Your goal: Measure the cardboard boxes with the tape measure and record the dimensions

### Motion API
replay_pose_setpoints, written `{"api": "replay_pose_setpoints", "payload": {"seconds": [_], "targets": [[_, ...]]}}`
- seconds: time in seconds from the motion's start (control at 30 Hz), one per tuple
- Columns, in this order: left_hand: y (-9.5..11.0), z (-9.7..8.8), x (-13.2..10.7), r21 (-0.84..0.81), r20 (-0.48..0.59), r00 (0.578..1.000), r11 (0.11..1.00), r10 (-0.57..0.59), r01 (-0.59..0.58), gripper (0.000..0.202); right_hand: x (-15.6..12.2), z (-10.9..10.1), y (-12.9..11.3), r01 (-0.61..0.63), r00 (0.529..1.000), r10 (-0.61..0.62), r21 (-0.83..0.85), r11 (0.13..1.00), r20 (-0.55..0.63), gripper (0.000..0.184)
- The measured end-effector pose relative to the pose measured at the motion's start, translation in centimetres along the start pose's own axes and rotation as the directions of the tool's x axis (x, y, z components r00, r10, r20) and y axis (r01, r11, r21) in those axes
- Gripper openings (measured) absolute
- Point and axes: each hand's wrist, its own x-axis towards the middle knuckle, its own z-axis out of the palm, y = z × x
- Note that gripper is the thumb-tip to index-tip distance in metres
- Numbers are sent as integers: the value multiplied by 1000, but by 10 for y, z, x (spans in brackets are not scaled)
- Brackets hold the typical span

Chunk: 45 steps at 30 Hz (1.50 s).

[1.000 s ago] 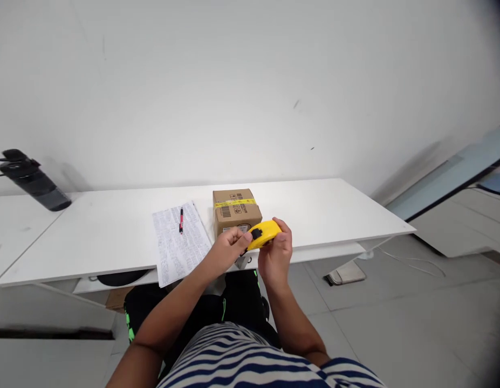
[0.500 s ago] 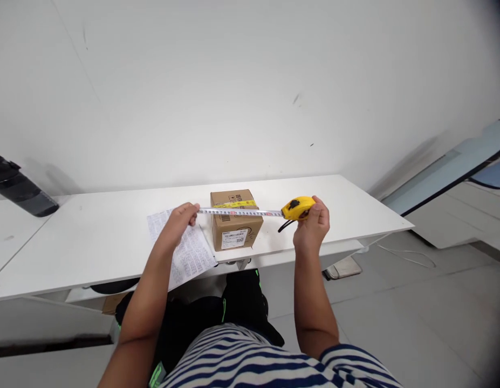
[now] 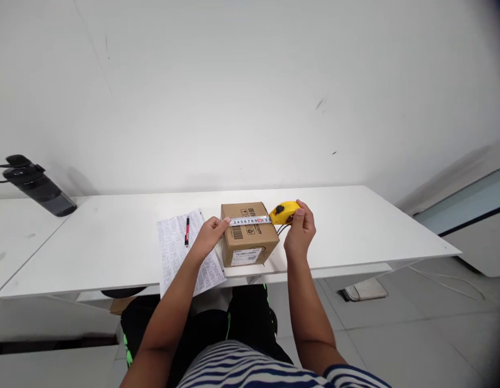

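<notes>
A brown cardboard box (image 3: pixel 250 237) stands on the white table, with a white label on its front side. Across its top runs the pulled-out blade of a yellow tape measure (image 3: pixel 284 213). My left hand (image 3: pixel 210 233) pinches the free end of the blade at the box's left edge. The yellow case is gripped in my right hand (image 3: pixel 301 229), just past the box's right edge. A dark wrist cord hangs below the case. Left of the box lie sheets of printed or written paper (image 3: pixel 172 253), partly under my left forearm, with a red and black pen (image 3: pixel 187 231) on them.
A dark water bottle (image 3: pixel 43 186) stands at the left of the white table (image 3: pixel 355 226), close to the wall. On the floor to the right lie a pale flat object (image 3: pixel 367 290) and a thin cable (image 3: pixel 447 280). My legs are under the table's front edge.
The blade between my hands has become shorter and now lies at the box's top; before, it stretched above and beyond it. My hands have come closer together. The view has shifted, uncovering the pen.
</notes>
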Motion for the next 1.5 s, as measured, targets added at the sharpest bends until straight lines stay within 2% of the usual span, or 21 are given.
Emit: {"api": "replay_pose_setpoints", "payload": {"seconds": [0.17,0.3,0.43,0.5,0.53,0.6,0.7,0.77,0.83,0.87,0.93,1.0,1.03,1.07,1.17,1.2,1.23,1.27,1.3,1.37,1.5], "targets": [[5,-8,4,149,54,997,987,50,-58,53,5,-9,6,37,999,-37,-25,999,21,61],[21,-19,-9,247,67,991,961,115,-128,48,10,-9,-15,71,997,-70,-35,997,30,60],[25,-46,-59,129,73,974,967,214,-222,43,-25,-14,-57,257,966,-257,-12,966,-36,52],[10,-57,-96,5,48,968,969,246,-246,44,-63,-17,-71,373,928,-373,48,926,-19,45],[-2,-59,-114,-82,4,972,969,236,-235,46,-85,-17,-73,398,912,-406,107,911,64,41],[-32,-56,-147,-248,-44,992,960,120,-127,50,-131,-15,-68,388,846,-438,215,897,303,37],[-79,-38,-185,-392,-40,996,918,-77,55,52,-194,-4,-44,239,708,-325,221,946,627,38],[-102,-25,-202,-557,45,989,818,-141,142,58,-224,3,-28,127,640,-207,164,978,740,35],[-115,-19,-213,-722,135,978,660,-158,207,68,-241,9,-18,41,567,-123,122,992,814,34],[-118,-20,-218,-784,152,976,582,-159,217,72,-244,12,-16,14,507,-113,123,992,854,35],[-117,-26,-224,-857,110,980,484,-164,177,73,-238,20,-17,1,310,-190,199,980,932,37],[-112,-38,-228,-882,12,985,463,-171,91,68,-218,35,-23,20,85,-334,334,943,939,36],[-109,-44,-229,-881,-25,985,469,-170,59,66,-205,47,-25,43,25,-379,378,925,925,35],[-105,-50,-229,-878,-53,984,478,-167,34,67,-191,61,-25,88,12,-376,374,923,926,36],[-96,-62,-226,-871,-105,981,491,-162,-12,75,-150,116,-15,344,82,-192,153,926,978,43],[-93,-64,-224,-867,-128,978,497,-164,-30,75,-138,135,-6,475,62,-128,83,876,990,45],[-91,-65,-223,-861,-158,973,506,-166,-53,74,-128,153,3,611,9,-51,35,791,999,50],[-90,-65,-222,-851,-189,968,519,-166,-77,70,-119,170,14,730,-43,40,4,684,998,57],[-88,-65,-222,-841,-213,963,532,-164,-96,67,-112,183,24,811,-64,116,-16,584,991,62],[-86,-64,-222,-833,-224,961,544,-159,-104,64,-103,201,41,874,-91,188,-12,486,978,58],[-78,-69,-215,-828,-182,963,560,-199,-41,63,-90,203,57,866,-100,136,18,500,986,31]]}}
